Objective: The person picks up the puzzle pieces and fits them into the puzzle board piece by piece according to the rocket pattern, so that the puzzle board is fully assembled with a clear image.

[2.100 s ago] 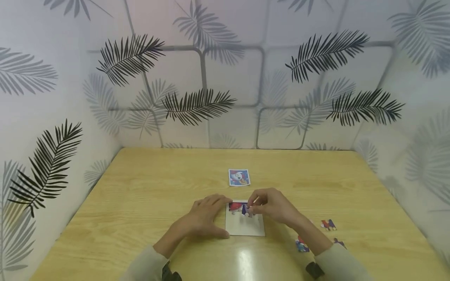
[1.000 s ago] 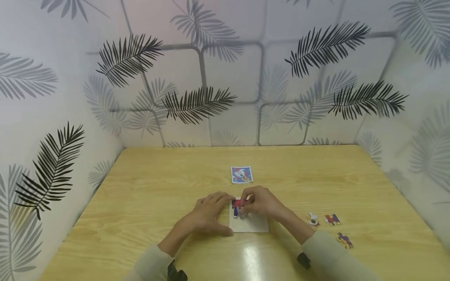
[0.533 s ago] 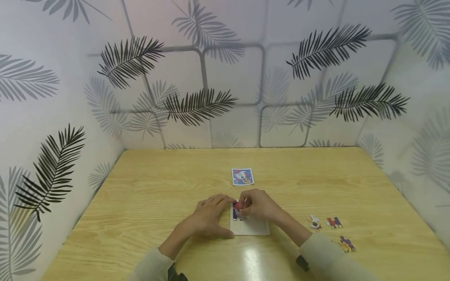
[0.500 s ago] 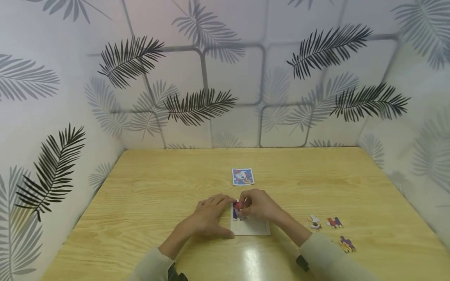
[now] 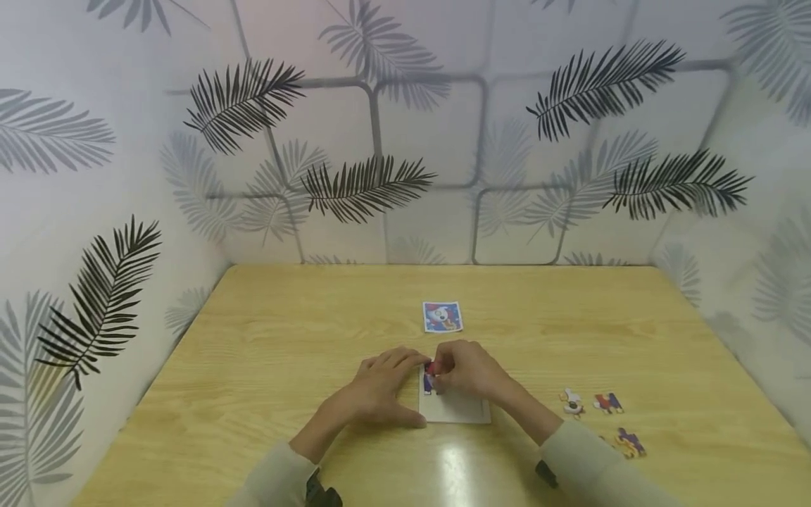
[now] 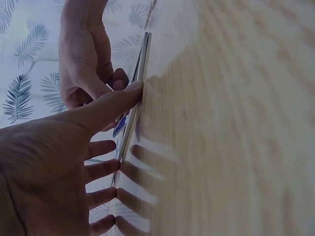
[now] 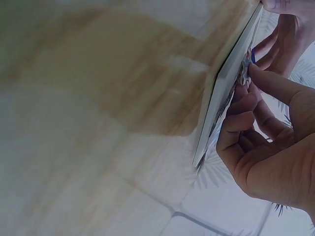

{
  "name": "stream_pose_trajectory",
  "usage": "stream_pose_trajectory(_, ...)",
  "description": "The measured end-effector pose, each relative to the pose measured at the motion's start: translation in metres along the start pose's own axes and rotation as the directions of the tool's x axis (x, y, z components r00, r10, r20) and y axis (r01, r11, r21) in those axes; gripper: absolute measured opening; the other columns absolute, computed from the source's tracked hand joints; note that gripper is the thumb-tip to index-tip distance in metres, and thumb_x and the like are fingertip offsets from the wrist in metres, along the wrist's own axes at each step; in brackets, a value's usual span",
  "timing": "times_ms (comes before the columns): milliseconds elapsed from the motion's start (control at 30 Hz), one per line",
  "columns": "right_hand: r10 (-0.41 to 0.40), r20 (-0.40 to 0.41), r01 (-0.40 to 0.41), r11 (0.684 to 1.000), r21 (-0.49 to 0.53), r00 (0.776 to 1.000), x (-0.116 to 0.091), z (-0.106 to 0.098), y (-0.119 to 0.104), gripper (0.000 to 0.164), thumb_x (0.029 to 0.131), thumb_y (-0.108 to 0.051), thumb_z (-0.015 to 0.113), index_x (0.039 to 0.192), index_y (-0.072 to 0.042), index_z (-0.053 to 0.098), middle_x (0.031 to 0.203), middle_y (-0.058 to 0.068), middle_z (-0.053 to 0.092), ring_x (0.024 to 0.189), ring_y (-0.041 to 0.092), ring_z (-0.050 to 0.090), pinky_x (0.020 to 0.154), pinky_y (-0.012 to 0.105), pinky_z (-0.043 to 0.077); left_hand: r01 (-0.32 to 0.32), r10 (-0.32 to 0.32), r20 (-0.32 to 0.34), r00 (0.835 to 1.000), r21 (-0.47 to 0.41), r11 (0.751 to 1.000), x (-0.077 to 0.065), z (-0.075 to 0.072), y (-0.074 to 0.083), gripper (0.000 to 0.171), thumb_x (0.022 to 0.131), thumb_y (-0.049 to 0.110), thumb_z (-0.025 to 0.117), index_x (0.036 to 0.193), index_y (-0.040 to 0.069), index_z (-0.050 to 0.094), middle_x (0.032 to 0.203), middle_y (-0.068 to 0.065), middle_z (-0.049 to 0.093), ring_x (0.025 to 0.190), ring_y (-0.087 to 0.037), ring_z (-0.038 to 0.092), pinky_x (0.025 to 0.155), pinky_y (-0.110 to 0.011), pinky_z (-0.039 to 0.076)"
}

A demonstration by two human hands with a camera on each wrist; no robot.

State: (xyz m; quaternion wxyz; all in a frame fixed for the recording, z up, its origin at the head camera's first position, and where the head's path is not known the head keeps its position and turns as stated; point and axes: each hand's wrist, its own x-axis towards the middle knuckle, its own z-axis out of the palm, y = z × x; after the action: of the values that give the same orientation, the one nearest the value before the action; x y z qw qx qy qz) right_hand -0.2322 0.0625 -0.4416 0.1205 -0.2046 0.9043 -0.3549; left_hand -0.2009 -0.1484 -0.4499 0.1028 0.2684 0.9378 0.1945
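Observation:
A small white puzzle board (image 5: 457, 410) lies on the table, with coloured jigsaw pieces in its far left part. My left hand (image 5: 380, 394) is spread along the board's left side. Its fingertips (image 6: 117, 191) meet the table by the edge, and its thumb (image 6: 115, 101) reaches the near left corner. The right hand (image 5: 472, 370) pinches a jigsaw piece (image 7: 244, 70) between thumb and finger, close over the board's far left part. Its fingers hide much of the assembled picture. Behind the board lies a square picture card (image 5: 443, 317) of a white cartoon character.
Loose jigsaw pieces lie right of the board, near the right forearm: a white one (image 5: 572, 402), a red and purple one (image 5: 609, 403) and a purple and yellow one (image 5: 630, 443). A leaf-patterned wall covering (image 5: 431, 141) stands behind the wooden table (image 5: 304, 310).
Over two seconds my right hand has moved left across the board with the pinched jigsaw piece, and lower onto it. The left hand keeps its place. In the last half second little differs.

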Motion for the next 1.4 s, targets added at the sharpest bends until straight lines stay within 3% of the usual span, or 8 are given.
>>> stream_pose_trajectory(433,-0.003,-0.009,0.002,0.997,-0.076,1.0,0.006,-0.0029,-0.0047,0.017,0.079,-0.009,0.082,0.079,-0.014,0.066,0.078,-0.003,0.065,0.072,0.012,0.057,0.066,0.027,0.046,0.007,-0.007,-0.003,1.0,-0.003,1.0,0.0029,-0.0057,-0.0032,0.095,0.075,0.059,0.079,0.153,0.027,0.036,0.16,-0.001,0.035,0.151,-0.027,0.026,0.116,-0.059,0.024)
stream_pose_trajectory(933,-0.054,-0.012,0.053,0.996,-0.069,0.998,0.006,-0.0041,-0.0044,0.014,0.081,-0.008,0.081,0.079,-0.013,0.068,0.078,-0.003,0.069,0.071,0.011,0.06,0.067,0.028,0.048,0.008,-0.008,-0.003,1.0,-0.002,1.0,0.0013,-0.0084,-0.0006,0.091,0.075,0.055,0.08,0.151,0.026,0.04,0.159,0.001,0.035,0.151,-0.027,0.025,0.116,-0.058,0.023)
stream_pose_trajectory(1400,-0.02,0.038,0.023,0.997,-0.076,0.999,0.0031,0.0,-0.0076,0.015,0.08,-0.009,0.081,0.078,-0.013,0.067,0.078,-0.003,0.07,0.071,0.011,0.059,0.066,0.026,0.047,0.01,-0.009,0.013,1.0,-0.018,1.0,-0.0009,-0.0005,0.0001,0.092,0.074,0.056,0.081,0.151,0.026,0.041,0.159,0.001,0.035,0.151,-0.026,0.026,0.117,-0.058,0.023)
